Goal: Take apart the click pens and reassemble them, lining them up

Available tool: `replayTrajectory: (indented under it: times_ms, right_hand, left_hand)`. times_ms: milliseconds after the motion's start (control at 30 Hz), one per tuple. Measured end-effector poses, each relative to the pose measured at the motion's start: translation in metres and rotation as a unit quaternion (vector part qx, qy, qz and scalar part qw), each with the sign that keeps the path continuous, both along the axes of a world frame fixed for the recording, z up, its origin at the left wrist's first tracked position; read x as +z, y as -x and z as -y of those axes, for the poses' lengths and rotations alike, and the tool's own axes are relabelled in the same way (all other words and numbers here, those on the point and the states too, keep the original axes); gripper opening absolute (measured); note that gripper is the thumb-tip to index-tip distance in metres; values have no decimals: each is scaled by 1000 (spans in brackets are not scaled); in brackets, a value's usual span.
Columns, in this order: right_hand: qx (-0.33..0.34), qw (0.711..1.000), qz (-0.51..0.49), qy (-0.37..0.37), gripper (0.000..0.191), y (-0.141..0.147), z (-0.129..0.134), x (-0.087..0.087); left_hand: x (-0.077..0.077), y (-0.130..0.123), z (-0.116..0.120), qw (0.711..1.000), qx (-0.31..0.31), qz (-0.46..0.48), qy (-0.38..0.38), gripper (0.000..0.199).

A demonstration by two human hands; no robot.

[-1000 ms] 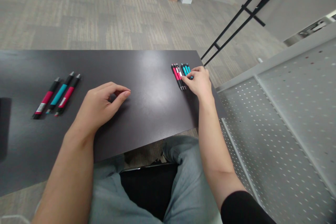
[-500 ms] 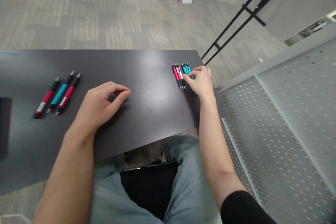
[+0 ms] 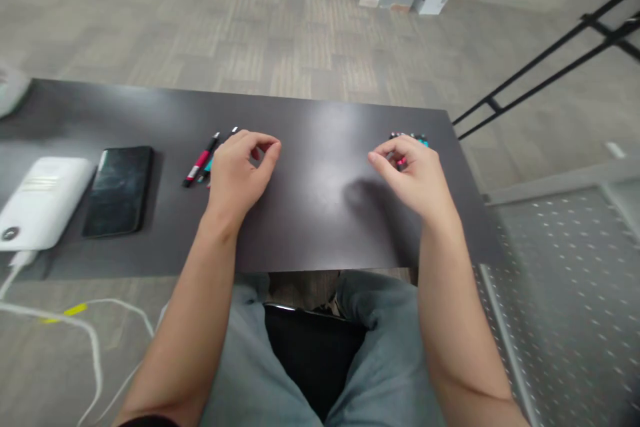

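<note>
My left hand [image 3: 241, 170] hovers over three retractable pens on the left of the dark table [image 3: 310, 227]. Its fingers are loosely curled, thumb and forefinger slightly apart, with nothing seen between them. Beside it lies a red and black pen [image 3: 203, 160]; a teal pen [image 3: 212, 163] and another red one are mostly covered by the hand. My right hand [image 3: 413, 170] is raised above the table at the right, fingers bent and apart from the thumb, holding nothing visible. Behind it, a row of red and teal pens [image 3: 423, 139] is largely hidden.
A black smartphone [image 3: 120, 190] and a white power bank [image 3: 47, 203] with a cable [image 3: 95, 353] lie at the left. A white object [image 3: 13, 90] sits at the far left corner. Black metal bars [image 3: 540, 77] and a perforated panel [image 3: 565, 267] stand at the right.
The view has turned left, bringing the phone and power bank into sight. My right hand has lifted off the teal pens and come nearer; my left hand has moved over the left-hand pens.
</note>
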State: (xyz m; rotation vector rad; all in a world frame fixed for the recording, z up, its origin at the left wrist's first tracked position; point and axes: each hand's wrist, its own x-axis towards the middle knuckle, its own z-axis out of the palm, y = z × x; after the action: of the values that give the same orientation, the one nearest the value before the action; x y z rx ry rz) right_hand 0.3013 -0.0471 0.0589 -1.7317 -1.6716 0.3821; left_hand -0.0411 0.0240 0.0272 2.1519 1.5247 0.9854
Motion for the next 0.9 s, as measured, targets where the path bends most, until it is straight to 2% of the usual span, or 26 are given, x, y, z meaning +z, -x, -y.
replayTrajectory:
  times_ms: [100, 200, 267, 367, 600, 700, 800, 900]
  right_hand:
    - [94, 995, -29, 17, 24, 29, -6, -12]
    - [137, 989, -42, 39, 26, 46, -14, -28]
    - [151, 986, -47, 46, 30, 52, -19, -38]
    - [152, 986, -56, 42, 31, 56, -28, -49]
    - [144, 987, -54, 44, 29, 58, -38, -61]
    - [143, 987, -55, 42, 27, 57, -39, -64]
    - [149, 987, -58, 8, 23, 58, -35, -64]
    - [165, 982, 20, -90, 15, 67, -25, -56]
  left_hand:
    - [-2, 31, -8, 995, 96, -4, -16, 23]
    - [-7, 62, -13, 984, 169, -41, 27, 24]
    - [-11, 72, -13, 977, 193, -70, 54, 20]
    - [-13, 72, -9, 972, 203, -99, 70, 14]
    - [2, 58, 6, 968, 160, -175, 79, 11]
    - [3, 54, 8, 971, 138, -181, 70, 2]
    - [-1, 51, 5, 988, 78, -116, 67, 2]
    - [-4, 43, 2, 997, -21, 11, 72, 7]
